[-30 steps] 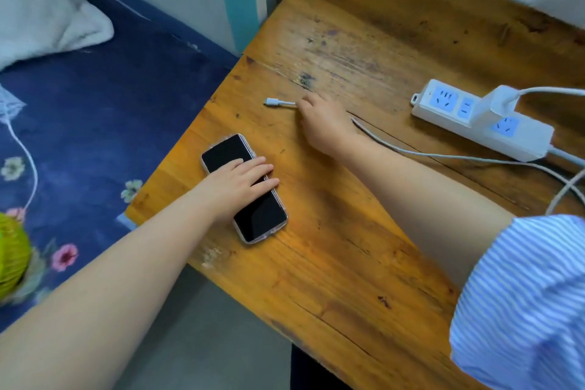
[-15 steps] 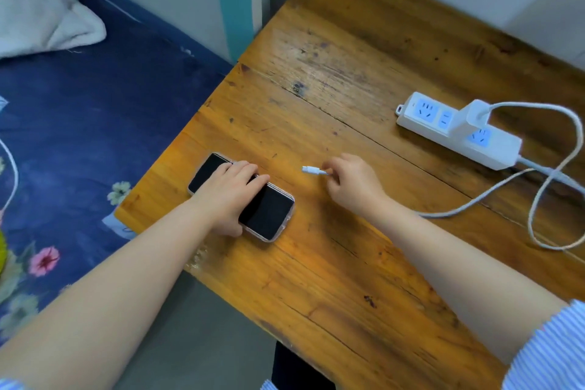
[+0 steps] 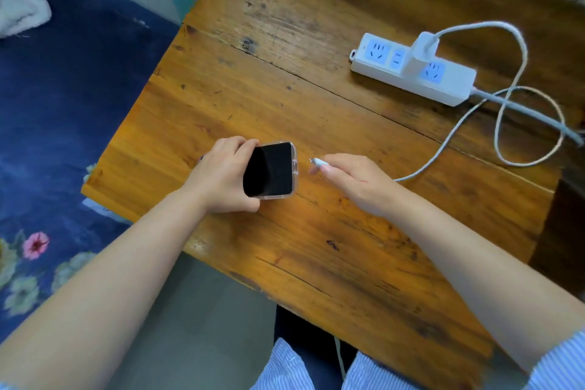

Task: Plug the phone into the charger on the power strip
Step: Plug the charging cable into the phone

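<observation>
My left hand (image 3: pixel 221 176) grips a black phone (image 3: pixel 270 169) in a clear case, lifted off the wooden table (image 3: pixel 285 79) with its screen up. My right hand (image 3: pixel 354 179) pinches the white cable plug (image 3: pixel 317 162), whose tip points at the phone's right edge a short gap away. The white cable (image 3: pixel 449 133) runs back in loops to a white charger (image 3: pixel 422 51) plugged into the white power strip (image 3: pixel 411 68) at the table's far right.
A bed with a dark blue floral sheet (image 3: pixel 63 123) lies to the left of the table, with a white pillow (image 3: pixel 22 13) at its far end. The strip's grey cord (image 3: pixel 531 117) trails off the right edge.
My left hand has picked the phone up off the table and turned it toward the plug. My right hand has brought the plug closer to the phone.
</observation>
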`<state>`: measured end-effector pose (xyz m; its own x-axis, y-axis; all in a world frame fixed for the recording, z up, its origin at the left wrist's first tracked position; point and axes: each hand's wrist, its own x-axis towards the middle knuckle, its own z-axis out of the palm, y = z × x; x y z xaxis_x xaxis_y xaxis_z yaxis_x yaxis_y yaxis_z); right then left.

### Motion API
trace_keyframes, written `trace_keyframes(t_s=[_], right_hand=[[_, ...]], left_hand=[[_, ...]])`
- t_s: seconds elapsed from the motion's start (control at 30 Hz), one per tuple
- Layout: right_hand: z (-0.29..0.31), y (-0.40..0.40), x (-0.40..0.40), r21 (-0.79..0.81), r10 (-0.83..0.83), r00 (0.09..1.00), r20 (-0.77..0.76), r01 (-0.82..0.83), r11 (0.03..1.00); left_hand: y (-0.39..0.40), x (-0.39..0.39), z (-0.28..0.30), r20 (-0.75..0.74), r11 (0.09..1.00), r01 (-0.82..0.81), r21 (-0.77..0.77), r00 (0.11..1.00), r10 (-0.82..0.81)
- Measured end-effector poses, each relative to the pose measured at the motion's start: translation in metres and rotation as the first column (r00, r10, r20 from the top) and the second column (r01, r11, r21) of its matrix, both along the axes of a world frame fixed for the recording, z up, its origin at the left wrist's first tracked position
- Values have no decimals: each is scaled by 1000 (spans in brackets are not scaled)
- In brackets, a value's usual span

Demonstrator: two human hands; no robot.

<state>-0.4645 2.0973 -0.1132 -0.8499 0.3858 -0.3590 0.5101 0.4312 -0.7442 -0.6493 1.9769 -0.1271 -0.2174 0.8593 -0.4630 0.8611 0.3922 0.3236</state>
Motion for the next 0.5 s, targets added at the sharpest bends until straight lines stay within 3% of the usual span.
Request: trace_keyframes(t_s=[0.1,0.37,0.5], right_hand=[[-1,2,15,-63,-73,997,39,75,995],[1,-3,32,49,-281,957,-73,285,957],[3,-5,39,127,-280,954,-104,292,948]], left_hand=[[4,15,3,16,1000,1,4,1000,-1],[6,42,9,-3,998,53,17,999,-53],[5,49,10,-12,998,61,1,998,-61]])
